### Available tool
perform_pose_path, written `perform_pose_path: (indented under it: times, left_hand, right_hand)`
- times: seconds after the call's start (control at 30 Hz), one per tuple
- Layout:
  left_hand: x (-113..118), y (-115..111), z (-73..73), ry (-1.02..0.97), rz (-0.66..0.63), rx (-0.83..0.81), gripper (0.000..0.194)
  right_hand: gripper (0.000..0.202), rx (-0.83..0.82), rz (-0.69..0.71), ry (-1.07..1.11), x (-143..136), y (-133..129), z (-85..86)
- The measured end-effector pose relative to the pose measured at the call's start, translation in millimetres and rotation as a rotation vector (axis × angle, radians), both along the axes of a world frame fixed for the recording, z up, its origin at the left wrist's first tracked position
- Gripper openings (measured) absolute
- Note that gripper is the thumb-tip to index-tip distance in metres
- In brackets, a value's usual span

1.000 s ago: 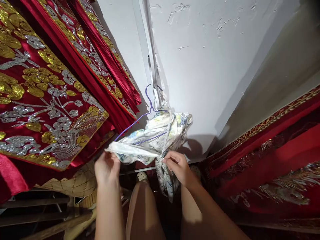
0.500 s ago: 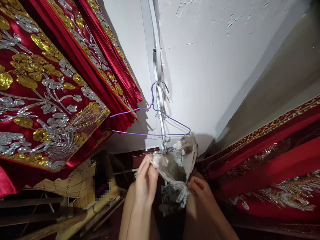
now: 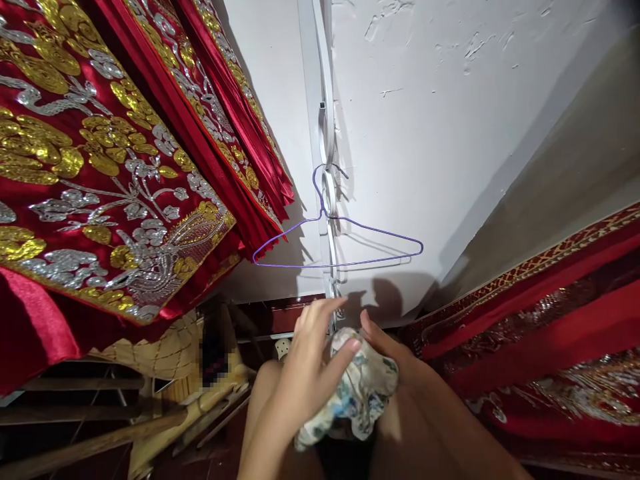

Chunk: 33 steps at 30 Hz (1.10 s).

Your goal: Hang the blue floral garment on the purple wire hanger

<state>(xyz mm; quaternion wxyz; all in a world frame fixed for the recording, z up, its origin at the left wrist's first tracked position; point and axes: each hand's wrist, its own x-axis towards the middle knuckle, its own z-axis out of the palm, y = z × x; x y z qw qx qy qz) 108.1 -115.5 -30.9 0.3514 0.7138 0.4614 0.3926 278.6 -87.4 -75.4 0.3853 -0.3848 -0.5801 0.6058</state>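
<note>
A crumpled piece of pale cloth with a floral print (image 3: 370, 380) is bunched between my two hands, low in front of my knees. My left hand (image 3: 310, 363) lies along its left side, thumb pressed on the top and fingers stretched forward. On the other side my right hand (image 3: 397, 350) supports the bundle, its thumb raised and its other fingers mostly hidden behind the fabric. Above both hands, a bare purple wire hanger (image 3: 300, 266) hangs by its hook from a white metal rack (image 3: 327, 87), touching neither hand.
Red garments with gold and silver embroidery (image 3: 135, 220) hang at the left. More red embroidered fabric (image 3: 550, 333) fills the right. A white wall (image 3: 400, 147) stands behind the rack. Wooden and bamboo furniture (image 3: 165, 427) is at the lower left.
The cloth has come off the hanger's right end and lower, from spread open to bunched. Both hands have shifted in around it. The hanger now hangs level and bare.
</note>
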Motion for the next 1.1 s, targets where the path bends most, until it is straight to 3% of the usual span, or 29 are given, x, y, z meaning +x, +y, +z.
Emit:
perform_pose_path:
  times: [0.1,0.17,0.3,0.4,0.53,0.63,0.8,0.93,1.1]
  left_hand:
    - [-30,6,-13.3,0.045,-0.175,-0.233,0.043]
    - [-44,5,-24.2,0.087,-0.309,-0.347,0.047]
    - [-61,0,-44.2,0.440,-0.299,-0.378,0.046]
    - [-74,2,-49.5,0.752,-0.212,-0.370,0.033]
    - [-98,12,-41.3,0.712,-0.140,-0.315,0.030]
    - [-114,19,-34.5,0.686,-0.005,-0.245,0.042]
    - [-137,34,-40.0,0.725,0.339,-0.018,0.022]
    - [-150,46,-35.2,0.656,0.441,0.083,0.018]
    - [-138,65,-5.9,0.398,0.399,0.129,0.035]
  right_hand:
    - [0.035,-0.093,0.410,-0.024,5,13,30.2]
    - [0.022,-0.059,0.507,-0.095,8,21,48.3]
    - [0.015,0.161,0.351,-0.212,9,26,77.3]
    - [0.020,0.399,0.080,-0.269,10,30,88.2]
    - [0.033,0.463,-0.239,-0.339,19,54,75.9]
    - [0.044,0.441,-0.275,-0.413,20,83,46.1]
    - [0.018,0.429,-0.327,-0.424,11,107,-1.7]
    - [0.030,0.470,-0.374,-0.380,17,95,-1.1]
    - [0.037,0.412,-0.353,-0.342,25,76,16.5]
